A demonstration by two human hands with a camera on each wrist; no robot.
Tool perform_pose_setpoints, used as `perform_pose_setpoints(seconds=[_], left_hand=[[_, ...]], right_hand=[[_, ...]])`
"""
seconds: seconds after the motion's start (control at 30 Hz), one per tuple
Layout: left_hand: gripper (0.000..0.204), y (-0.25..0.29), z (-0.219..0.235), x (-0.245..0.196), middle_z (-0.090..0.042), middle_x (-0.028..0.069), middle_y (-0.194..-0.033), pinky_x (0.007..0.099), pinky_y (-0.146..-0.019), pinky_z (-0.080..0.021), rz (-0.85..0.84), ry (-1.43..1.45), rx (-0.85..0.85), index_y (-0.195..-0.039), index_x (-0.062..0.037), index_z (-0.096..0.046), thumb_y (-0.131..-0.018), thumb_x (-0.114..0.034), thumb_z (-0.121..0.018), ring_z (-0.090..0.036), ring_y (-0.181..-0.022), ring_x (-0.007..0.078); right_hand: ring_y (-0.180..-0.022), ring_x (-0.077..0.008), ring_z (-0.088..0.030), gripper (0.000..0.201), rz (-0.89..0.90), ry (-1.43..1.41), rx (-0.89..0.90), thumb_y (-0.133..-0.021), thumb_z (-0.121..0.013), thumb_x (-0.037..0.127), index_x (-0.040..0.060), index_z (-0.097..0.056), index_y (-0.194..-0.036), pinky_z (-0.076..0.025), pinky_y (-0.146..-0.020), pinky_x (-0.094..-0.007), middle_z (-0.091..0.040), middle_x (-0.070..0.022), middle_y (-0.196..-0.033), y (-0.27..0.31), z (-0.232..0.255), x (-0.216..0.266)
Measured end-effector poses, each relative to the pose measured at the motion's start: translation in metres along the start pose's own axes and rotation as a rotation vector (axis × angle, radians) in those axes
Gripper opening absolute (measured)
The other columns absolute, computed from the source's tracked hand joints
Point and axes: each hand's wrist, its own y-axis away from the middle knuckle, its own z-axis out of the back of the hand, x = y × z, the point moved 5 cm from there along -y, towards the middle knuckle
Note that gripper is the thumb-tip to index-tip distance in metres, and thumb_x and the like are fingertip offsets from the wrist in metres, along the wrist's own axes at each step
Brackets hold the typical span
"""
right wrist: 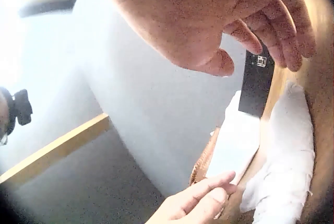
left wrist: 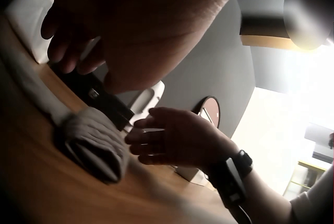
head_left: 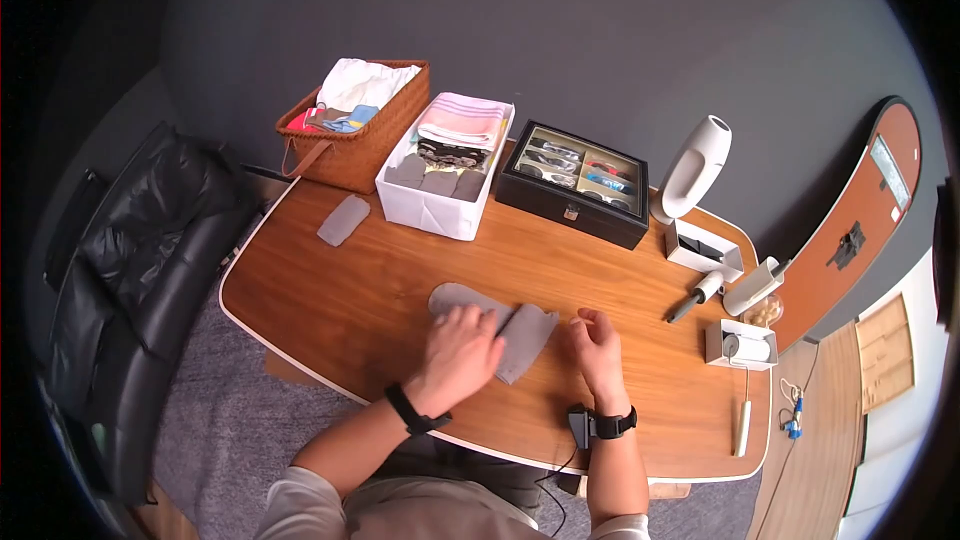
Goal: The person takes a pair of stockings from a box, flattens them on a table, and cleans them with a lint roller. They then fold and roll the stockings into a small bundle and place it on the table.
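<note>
A grey sock [head_left: 528,340] lies partly folded on the wooden table in front of the person, its ribbed cuff [left wrist: 96,140] bunched up in the left wrist view. Over the left part of the sock is the left hand [head_left: 460,355], fingers loosely bent and gripping nothing. The right hand [head_left: 598,355] hovers just past the sock's right end, its relaxed fingers apart from the fabric. Farther left, a flat grey sock [head_left: 344,220] rests by itself near the white box [head_left: 430,218], which holds rolled grey socks and folded cloths.
A wicker basket [head_left: 355,165] of clothes stands at the back left. Behind the sock sits a black eyewear case [head_left: 570,215] with a glass lid. White appliances, a small white box [head_left: 742,345] and a brush [head_left: 697,297] line the right side.
</note>
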Motion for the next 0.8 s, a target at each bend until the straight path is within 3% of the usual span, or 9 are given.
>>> perform_pose_setpoints(seconds=[0.03, 0.07, 0.17, 0.4, 0.5, 0.63, 0.8], left_hand=[[0.046, -0.004, -0.007, -0.013, -0.066, 0.0174, -0.114, 0.0493, -0.093, -0.056, -0.057, 0.018, -0.08, -0.126, 0.0009, -0.071, -0.099, -0.036, -0.075, -0.065, -0.109, 0.0371], [0.048, -0.008, -0.015, -0.024, -0.066, 0.0179, -0.113, 0.0491, -0.091, -0.056, -0.03, 0.013, -0.038, -0.124, 0.0021, -0.071, -0.098, -0.038, -0.076, -0.066, -0.108, 0.0369], [0.056, -0.019, -0.038, -0.047, -0.067, 0.0197, -0.109, 0.0488, -0.086, -0.059, 0.025, -0.034, 0.051, -0.113, 0.0061, -0.071, -0.092, -0.045, -0.082, -0.069, -0.102, 0.0366], [0.05, -0.019, -0.054, -0.044, -0.069, 0.019, -0.11, 0.0498, -0.092, -0.055, 0.12, -0.053, 0.033, -0.121, 0.0035, -0.069, -0.091, -0.035, -0.082, -0.069, -0.102, 0.0377], [0.05, -0.017, -0.043, -0.022, -0.074, 0.0209, -0.114, 0.052, -0.099, -0.047, 0.171, 0.057, -0.038, -0.137, -0.0008, -0.065, -0.094, -0.024, -0.075, -0.071, -0.109, 0.0389], [0.051, -0.01, -0.038, 0.011, -0.074, 0.0224, -0.12, 0.0534, -0.1, -0.046, 0.249, 0.106, -0.043, -0.143, -0.0012, -0.063, -0.097, -0.022, -0.072, -0.069, -0.115, 0.0401], [0.046, -0.003, -0.023, 0.03, -0.069, 0.0164, -0.125, 0.051, -0.099, -0.045, 0.219, -0.029, -0.247, -0.139, -0.0027, -0.065, -0.097, -0.022, -0.072, -0.064, -0.119, 0.0353]], right_hand=[[-0.089, -0.0189, -0.073, 0.045, -0.112, -0.054, 0.052, -0.109, -0.072, 0.028, -0.0026, -0.063, -0.14, -0.06, -0.075, -0.0327, -0.078, -0.011, -0.101, 0.002, -0.002, -0.004], [-0.089, -0.0175, -0.073, 0.044, -0.225, -0.107, 0.105, -0.11, -0.071, 0.028, -0.0034, -0.063, -0.139, -0.059, -0.074, -0.031, -0.078, -0.0107, -0.1, 0.006, -0.004, -0.006], [-0.088, -0.0163, -0.073, 0.045, -0.271, -0.226, 0.197, -0.111, -0.07, 0.027, -0.0041, -0.059, -0.142, -0.058, -0.071, -0.0286, -0.078, -0.0125, -0.102, 0.019, -0.011, 0.01], [-0.092, -0.016, -0.074, 0.053, 0.042, -0.29, 0.207, -0.112, -0.069, 0.027, -0.0071, -0.054, -0.15, -0.06, -0.079, -0.0305, -0.08, -0.0131, -0.106, 0.016, -0.035, -0.007], [-0.091, -0.017, -0.076, 0.051, 0.053, -0.179, 0.12, -0.112, -0.068, 0.028, -0.0079, -0.057, -0.148, -0.06, -0.083, -0.0312, -0.082, -0.0144, -0.101, 0.012, -0.03, -0.01], [-0.091, -0.0198, -0.079, 0.048, 0.11, -0.053, 0.031, -0.112, -0.068, 0.028, -0.0079, -0.061, -0.143, -0.06, -0.084, -0.0318, -0.083, -0.0165, -0.098, 0.009, -0.025, -0.012], [-0.091, -0.0202, -0.079, 0.046, 0.065, -0.098, 0.005, -0.112, -0.067, 0.028, -0.007, -0.063, -0.141, -0.061, -0.083, -0.0327, -0.083, -0.0169, -0.099, 0.004, -0.026, -0.015]])
